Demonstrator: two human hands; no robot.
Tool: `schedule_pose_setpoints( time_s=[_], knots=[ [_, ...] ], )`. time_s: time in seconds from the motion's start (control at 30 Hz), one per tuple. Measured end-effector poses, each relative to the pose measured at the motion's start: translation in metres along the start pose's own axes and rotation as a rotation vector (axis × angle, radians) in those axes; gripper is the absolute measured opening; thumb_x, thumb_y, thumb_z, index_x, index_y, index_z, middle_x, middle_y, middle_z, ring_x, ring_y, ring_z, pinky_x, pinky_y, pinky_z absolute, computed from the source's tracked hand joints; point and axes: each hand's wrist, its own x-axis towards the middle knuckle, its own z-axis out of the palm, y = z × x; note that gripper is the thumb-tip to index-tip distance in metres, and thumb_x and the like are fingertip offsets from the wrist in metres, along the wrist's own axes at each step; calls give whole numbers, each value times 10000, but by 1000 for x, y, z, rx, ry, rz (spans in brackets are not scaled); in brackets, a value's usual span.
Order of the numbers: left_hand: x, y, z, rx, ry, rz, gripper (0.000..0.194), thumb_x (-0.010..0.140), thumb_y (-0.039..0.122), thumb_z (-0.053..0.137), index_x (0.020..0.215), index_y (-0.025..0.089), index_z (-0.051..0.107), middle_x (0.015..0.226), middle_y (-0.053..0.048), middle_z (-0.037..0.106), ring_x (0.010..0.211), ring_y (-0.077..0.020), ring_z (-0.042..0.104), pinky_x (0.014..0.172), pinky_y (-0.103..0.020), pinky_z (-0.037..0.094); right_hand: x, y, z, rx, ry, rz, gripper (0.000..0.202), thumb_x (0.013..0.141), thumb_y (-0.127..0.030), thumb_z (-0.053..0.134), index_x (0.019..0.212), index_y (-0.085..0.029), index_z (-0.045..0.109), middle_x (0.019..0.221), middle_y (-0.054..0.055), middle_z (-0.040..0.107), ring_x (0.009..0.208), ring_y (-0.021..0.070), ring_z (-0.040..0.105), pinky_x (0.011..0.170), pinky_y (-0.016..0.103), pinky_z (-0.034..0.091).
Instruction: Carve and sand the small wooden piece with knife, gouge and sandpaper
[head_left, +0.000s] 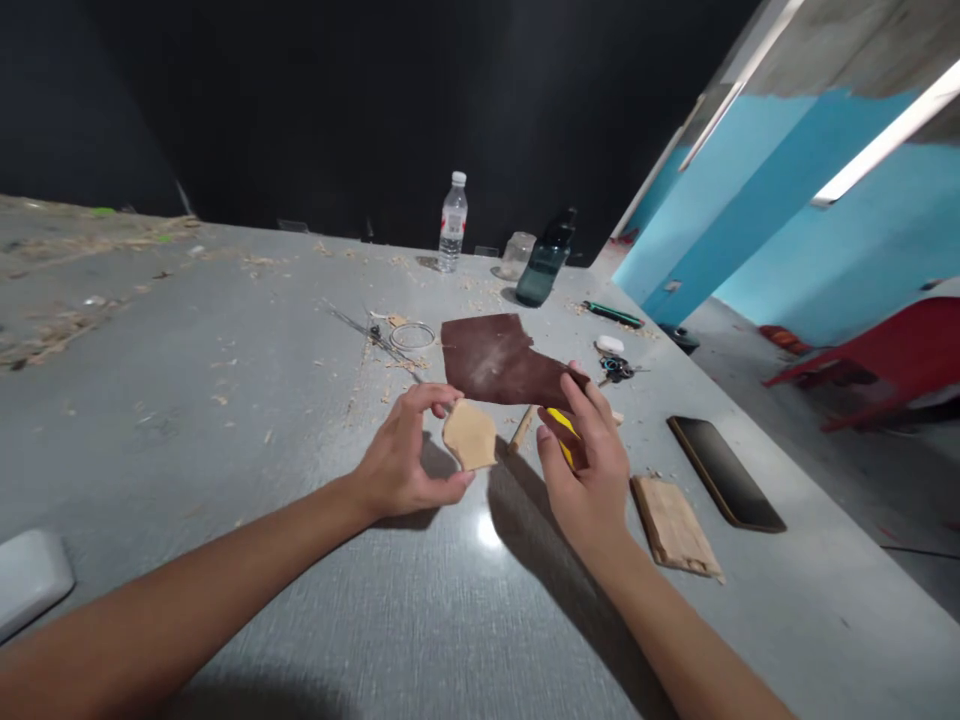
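Note:
My left hand (411, 450) pinches a small, flat, pale piece of wood (470, 436) with angular edges between thumb and fingers, just over the table. Beyond it is a dark reddish-brown sheet that looks like sandpaper (491, 358), with a ragged, notched outline. The fingertips of my right hand (589, 450) are at the sheet's narrow right end, one in front and one seemingly behind it, while the thumb stands apart. Below that end, partly hidden by the fingers, lie a yellow object (561, 430) and a thin wooden stick (523, 428).
Right of my right hand lie a wooden block (675, 525) and a phone (726, 472). Farther back are a coil of wire (412, 335), a clear water bottle (452, 225), a glass jar (517, 256), a dark bottle (545, 262) and a green-black cutter (613, 315). Wood shavings litter the grey table (300, 620).

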Motion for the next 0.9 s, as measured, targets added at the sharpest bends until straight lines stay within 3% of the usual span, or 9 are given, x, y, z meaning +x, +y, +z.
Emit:
schedule_pose_setpoints(
  time_s=[0.13, 0.3, 0.37, 0.6, 0.9],
  knots=[
    [-1, -5, 0, -64, 86, -165, 824, 744, 312, 836, 1432, 287, 383, 1371, -109, 548, 1095, -236, 571, 975, -459, 475, -8, -1, -7, 46, 64, 77, 595, 1024, -209, 620, 1563, -451, 548, 1703, 35, 445, 1524, 336, 505, 1105, 564, 604],
    [1, -13, 1, -172, 163, -296, 740, 834, 389, 814, 1423, 327, 370, 1364, -98, 585, 1192, -251, 597, 1000, -462, 462, -6, 5, -8, -150, -70, -196, 809, 983, -117, 598, 1669, -468, 353, 1730, 7, 407, 1585, 340, 412, 1246, 652, 439],
    [1, -17, 1, -215, 196, -334, 723, 858, 395, 808, 1427, 341, 365, 1361, -94, 589, 1228, -248, 594, 1025, -467, 471, -6, 5, -7, -161, -105, -210, 825, 986, -110, 573, 1685, -463, 313, 1747, 2, 375, 1597, 333, 389, 1247, 649, 440],
    [1, -25, 2, -356, 268, -408, 732, 848, 451, 836, 1403, 345, 370, 1323, -89, 572, 1198, -238, 634, 1037, -498, 531, -15, 1, -6, 5, -71, -80, 730, 1012, -161, 570, 1656, -455, 392, 1740, 15, 380, 1614, 348, 352, 1180, 618, 529],
    [3, -23, 4, -475, 227, -387, 771, 800, 448, 876, 1369, 395, 359, 1304, -50, 477, 1026, -182, 687, 914, -439, 622, -13, -3, -3, 313, 28, 183, 464, 1021, -268, 626, 1464, -405, 646, 1646, 47, 495, 1432, 325, 589, 1143, 610, 546]
  ],
)
